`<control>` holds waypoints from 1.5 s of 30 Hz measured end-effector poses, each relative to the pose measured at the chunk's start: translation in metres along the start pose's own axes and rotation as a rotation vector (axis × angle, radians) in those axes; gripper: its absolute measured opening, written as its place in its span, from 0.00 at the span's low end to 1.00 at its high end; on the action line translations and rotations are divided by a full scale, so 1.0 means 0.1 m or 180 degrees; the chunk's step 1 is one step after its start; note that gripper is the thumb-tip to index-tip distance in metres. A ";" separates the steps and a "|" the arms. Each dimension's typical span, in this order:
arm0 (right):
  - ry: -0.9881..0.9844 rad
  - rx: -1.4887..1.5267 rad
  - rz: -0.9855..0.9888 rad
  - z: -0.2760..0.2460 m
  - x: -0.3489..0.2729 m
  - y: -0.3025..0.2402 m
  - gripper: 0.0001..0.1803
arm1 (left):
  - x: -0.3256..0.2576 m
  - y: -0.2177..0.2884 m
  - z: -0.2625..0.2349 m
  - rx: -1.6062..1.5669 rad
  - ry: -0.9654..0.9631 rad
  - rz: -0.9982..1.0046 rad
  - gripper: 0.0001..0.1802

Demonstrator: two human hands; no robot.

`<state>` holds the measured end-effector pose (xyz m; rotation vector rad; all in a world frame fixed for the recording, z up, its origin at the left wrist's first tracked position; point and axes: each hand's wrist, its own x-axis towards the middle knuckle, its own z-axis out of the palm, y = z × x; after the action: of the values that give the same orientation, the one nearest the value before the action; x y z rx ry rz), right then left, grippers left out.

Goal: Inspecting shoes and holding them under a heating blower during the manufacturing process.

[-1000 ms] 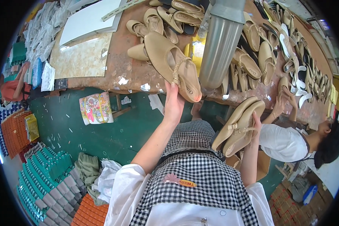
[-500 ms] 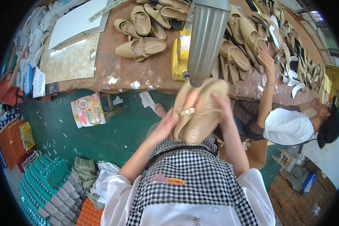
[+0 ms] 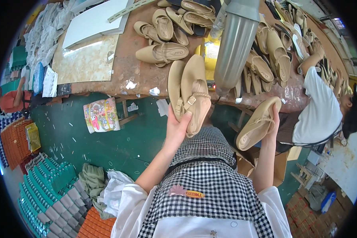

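Two tan closed-toe shoes (image 3: 195,85) lie side by side in my left hand (image 3: 177,126), toes pointing away toward the table. My thumb presses over them near the heel end, by a strap with a buckle. Off to the right, my right hand (image 3: 272,123) grips a single tan shoe (image 3: 258,125) with a braided strap; its open heel end points down and left, and its toe is up. The fingers behind that shoe are partly hidden. Above and between my hands hangs a grey metal tube (image 3: 237,51), touching neither.
More tan shoes (image 3: 162,52) rest on the brown table (image 3: 125,79), with rows at right (image 3: 279,55). A yellow machine (image 3: 211,55) stands behind the tube. At right, a co-worker in a white shirt (image 3: 319,107) reaches over the table. A patterned stool cushion (image 3: 101,115) is left; teal racks (image 3: 47,184) stand lower left.
The shoes were held together between both hands beneath the tube; now my hands are apart, two shoes in the left and one in the right. The co-worker's arm has reached farther along the table.
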<state>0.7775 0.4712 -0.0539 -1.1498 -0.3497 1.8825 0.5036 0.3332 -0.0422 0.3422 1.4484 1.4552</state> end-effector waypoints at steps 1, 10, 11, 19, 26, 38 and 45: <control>0.0079 0.0057 0.0029 -0.01 -0.02 -0.01 0.20 | 0.02 0.03 0.06 0.0146 -0.0031 0.0163 0.30; 0.0122 0.0107 -0.0093 0.27 -0.01 0.18 0.23 | -0.07 -0.13 0.15 0.0152 -0.0181 0.0059 0.30; 0.0078 -0.0040 -0.0132 0.35 0.00 0.25 0.23 | -0.11 -0.13 0.14 0.0063 -0.0212 -0.0099 0.32; -0.0739 -0.2589 -0.0937 0.51 0.04 1.22 0.24 | -0.30 -0.12 -0.66 0.0292 -0.0745 -0.1315 0.37; 0.0091 -0.3875 -0.1694 0.24 0.52 -0.15 0.16 | 0.93 0.33 -1.10 -0.0992 0.0105 -0.0756 0.31; 0.0880 -0.5101 -0.2776 -0.01 1.78 -1.25 0.16 | 0.74 -0.66 -0.20 0.0053 -0.0505 -0.2065 0.25; -0.1284 -0.4501 -0.1361 0.37 0.95 -0.84 0.09 | 0.40 -0.40 1.60 -0.0521 -0.1668 -0.1343 0.31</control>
<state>0.7744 0.6024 -0.0368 -1.2956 -2.1822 1.3155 0.6274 0.4481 -0.0566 0.2685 0.9035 1.0310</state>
